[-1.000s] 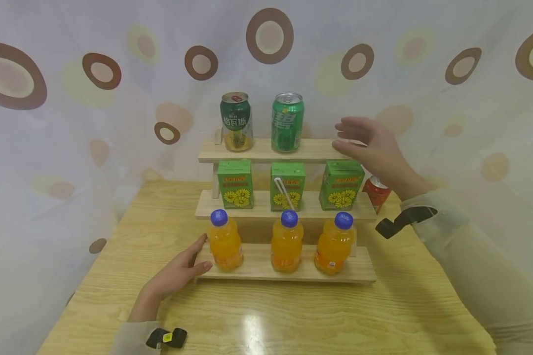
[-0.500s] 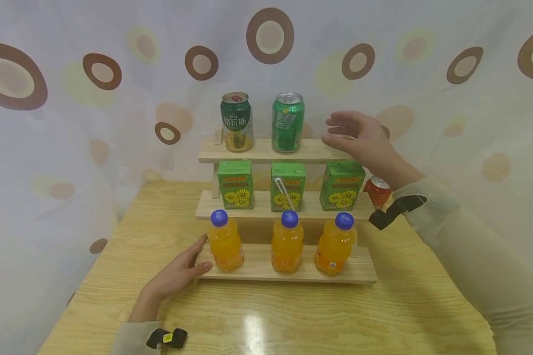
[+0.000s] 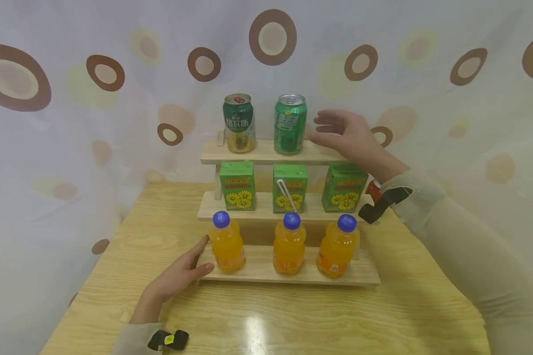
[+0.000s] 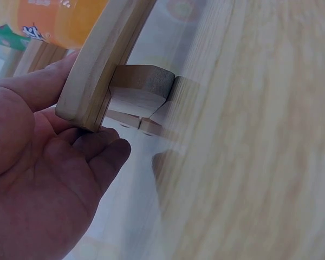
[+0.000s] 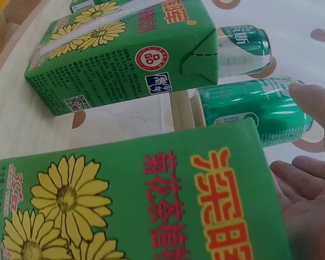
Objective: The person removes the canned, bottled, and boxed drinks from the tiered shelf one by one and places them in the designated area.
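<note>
My left hand [image 3: 177, 272] grips the left end of the lowest board of a three-tier wooden display rack [image 3: 259, 256]; in the left wrist view the thumb lies over the board [image 4: 92, 70] and the fingers are beneath it. My right hand [image 3: 350, 138] is beside the top tier, fingers stretched toward a green soda can [image 3: 289, 125] from its right. In the right wrist view the thumb overlaps that can's edge, and nothing is held. A dark green and gold can [image 3: 239, 123] stands to its left on the same tier.
Green drink cartons [image 3: 238, 187] stand along the middle tier, the central one with a wrapped straw [image 3: 286, 195]. Orange drink bottles [image 3: 227, 246] with blue caps line the bottom tier. Behind the rack at right, a red can [image 3: 374, 190] is partly hidden by my right arm.
My right hand has moved left along the top tier, closer to the green soda can. The left hand has kept its hold on the board.
</note>
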The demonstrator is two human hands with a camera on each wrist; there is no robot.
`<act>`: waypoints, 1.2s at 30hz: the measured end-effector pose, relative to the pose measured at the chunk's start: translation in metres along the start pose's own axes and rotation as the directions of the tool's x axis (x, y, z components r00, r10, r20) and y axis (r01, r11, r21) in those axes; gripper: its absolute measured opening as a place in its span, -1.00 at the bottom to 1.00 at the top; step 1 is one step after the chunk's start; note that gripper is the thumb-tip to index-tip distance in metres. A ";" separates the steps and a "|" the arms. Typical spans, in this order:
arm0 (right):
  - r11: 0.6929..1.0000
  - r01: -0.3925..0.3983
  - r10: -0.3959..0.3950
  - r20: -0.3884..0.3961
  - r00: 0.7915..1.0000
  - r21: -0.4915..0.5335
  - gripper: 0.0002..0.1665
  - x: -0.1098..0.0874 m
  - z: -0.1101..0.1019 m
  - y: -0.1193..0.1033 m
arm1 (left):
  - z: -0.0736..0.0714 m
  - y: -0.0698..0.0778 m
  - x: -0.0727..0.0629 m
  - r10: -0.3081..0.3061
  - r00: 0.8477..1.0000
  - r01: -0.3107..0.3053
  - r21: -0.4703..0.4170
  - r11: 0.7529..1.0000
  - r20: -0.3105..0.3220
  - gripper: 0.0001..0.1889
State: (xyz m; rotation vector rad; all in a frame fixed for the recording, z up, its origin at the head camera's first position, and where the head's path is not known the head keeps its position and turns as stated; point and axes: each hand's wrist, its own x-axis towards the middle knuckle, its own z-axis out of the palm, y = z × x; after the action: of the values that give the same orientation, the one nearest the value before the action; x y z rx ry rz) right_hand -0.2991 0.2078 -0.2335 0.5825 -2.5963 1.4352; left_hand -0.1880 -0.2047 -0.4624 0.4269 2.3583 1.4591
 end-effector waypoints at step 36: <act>0.997 -0.072 0.073 0.054 0.996 -0.017 -0.10 0.044 0.031 -0.002 | 0.000 -0.003 0.000 0.010 1.000 -0.010 -0.023 1.000 0.010 -0.11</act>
State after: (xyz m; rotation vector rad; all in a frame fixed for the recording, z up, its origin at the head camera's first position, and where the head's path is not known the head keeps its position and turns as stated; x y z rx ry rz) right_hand -0.3361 0.1695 -0.2365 0.5387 -2.6947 1.4382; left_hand -0.1886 -0.2062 -0.4650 0.4404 2.3322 1.4835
